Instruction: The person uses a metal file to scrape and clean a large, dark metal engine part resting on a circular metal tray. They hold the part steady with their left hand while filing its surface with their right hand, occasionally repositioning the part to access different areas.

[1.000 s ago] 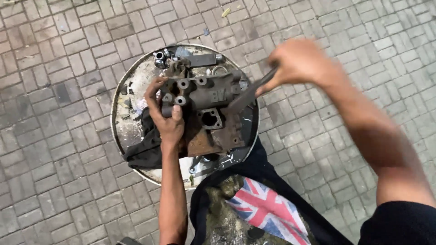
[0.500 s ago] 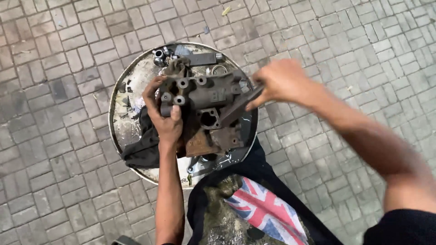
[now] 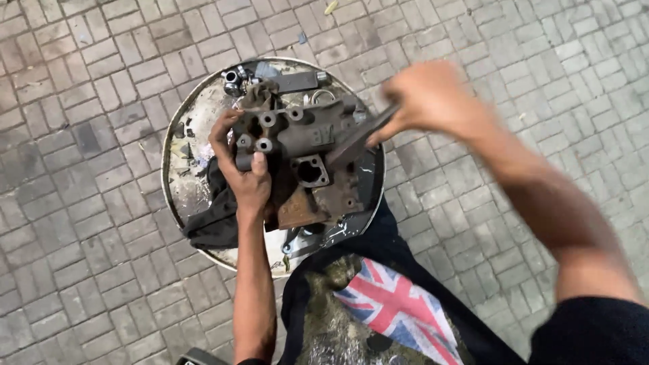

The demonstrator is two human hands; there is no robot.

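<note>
While my left hand (image 3: 249, 177) has its fingers (image 3: 223, 132) curled tight round the near-left end of a rusty cast metal engine part (image 3: 304, 159), thumb lying flat on top, the right hand (image 3: 429, 98) is closed round the handle end of a dark flat tool (image 3: 355, 138). That hand is pretty blurred, so I can't make out each finger, but the grip is clearly shut on the tool. The tool's far end slants down from those fingers and touches the top of the casting, just right of its round ports.

Right under my left fingers there's a black rag (image 3: 216, 220) bunched beneath the part. All of it sits in a round, grimy metal pan (image 3: 177, 182) on the brick-paved floor (image 3: 81, 270). Beyond the fingers, at the pan's far rim, lie some small loose sockets and bits (image 3: 236, 78). Nearer to me, below the pan, is dark clothing with a red, white and blue flag patch (image 3: 399, 307).
</note>
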